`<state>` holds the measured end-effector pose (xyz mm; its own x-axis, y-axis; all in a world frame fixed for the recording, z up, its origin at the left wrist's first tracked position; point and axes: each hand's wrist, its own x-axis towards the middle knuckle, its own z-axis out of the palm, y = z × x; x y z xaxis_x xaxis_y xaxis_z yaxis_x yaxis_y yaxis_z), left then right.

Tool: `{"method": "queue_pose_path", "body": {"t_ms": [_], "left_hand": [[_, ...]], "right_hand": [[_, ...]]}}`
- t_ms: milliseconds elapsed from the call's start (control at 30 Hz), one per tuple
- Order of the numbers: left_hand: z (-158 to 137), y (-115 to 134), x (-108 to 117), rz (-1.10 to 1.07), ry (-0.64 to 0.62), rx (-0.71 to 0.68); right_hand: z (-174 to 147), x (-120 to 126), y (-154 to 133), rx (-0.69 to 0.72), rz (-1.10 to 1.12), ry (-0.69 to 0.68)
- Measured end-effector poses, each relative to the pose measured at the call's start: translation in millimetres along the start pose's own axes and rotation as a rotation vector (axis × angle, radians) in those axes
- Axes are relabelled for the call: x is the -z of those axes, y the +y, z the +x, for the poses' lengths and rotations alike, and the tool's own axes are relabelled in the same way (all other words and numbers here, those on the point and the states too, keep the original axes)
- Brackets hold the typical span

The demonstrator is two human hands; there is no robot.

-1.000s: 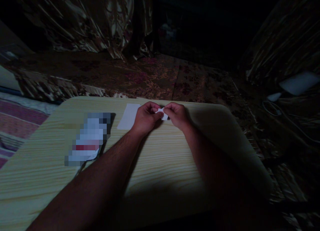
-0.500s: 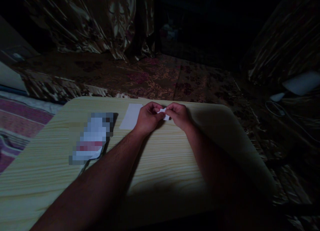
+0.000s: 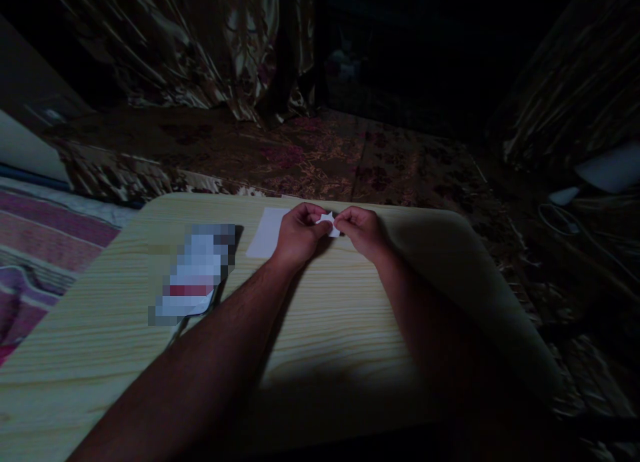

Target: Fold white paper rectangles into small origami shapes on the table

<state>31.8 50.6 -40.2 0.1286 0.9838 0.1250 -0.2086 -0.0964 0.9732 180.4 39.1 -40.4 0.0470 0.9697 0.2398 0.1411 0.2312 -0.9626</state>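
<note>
Between closed fingertips, a small white paper piece is pinched by the left hand and right hand; it could be torn if tugged unevenly.

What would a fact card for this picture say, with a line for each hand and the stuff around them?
Left hand: pinches a small, pointed white paper piece
Right hand: fingertips at that piece's edge; grip unclear
Surface: pale wood-grain table with rounded corners
Beside left hand: flat white paper sheet
Farther left: pixelated, pale object with a red band; details hidden
Behind: shiny patterned fabric curtain
Light: dim
</note>
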Motion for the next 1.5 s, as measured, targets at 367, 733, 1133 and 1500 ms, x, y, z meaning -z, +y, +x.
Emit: {"method": "queue_pose_path", "body": {"t_ms": [367, 733, 1133, 1500], "left_hand": [[2.1, -0.5, 1.1, -0.052, 0.018, 0.0], [1.2, 2.2, -0.2, -0.113, 0.035, -0.015], [1.5, 2.0, -0.3, -0.077, -0.011, -0.007], [0.3, 4.1, -1.7, -0.055, 0.016, -0.041]], "right_hand": [[-0.9, 0.3, -3.8, -0.014, 0.092, -0.034], [-0.1, 2.0, -0.8, -0.034, 0.047, -0.068], [-1.3, 3.0, -5.8, -0.028, 0.072, -0.021], [-2.0, 3.2, -6.5, -0.012, 0.042, -0.045]]}}
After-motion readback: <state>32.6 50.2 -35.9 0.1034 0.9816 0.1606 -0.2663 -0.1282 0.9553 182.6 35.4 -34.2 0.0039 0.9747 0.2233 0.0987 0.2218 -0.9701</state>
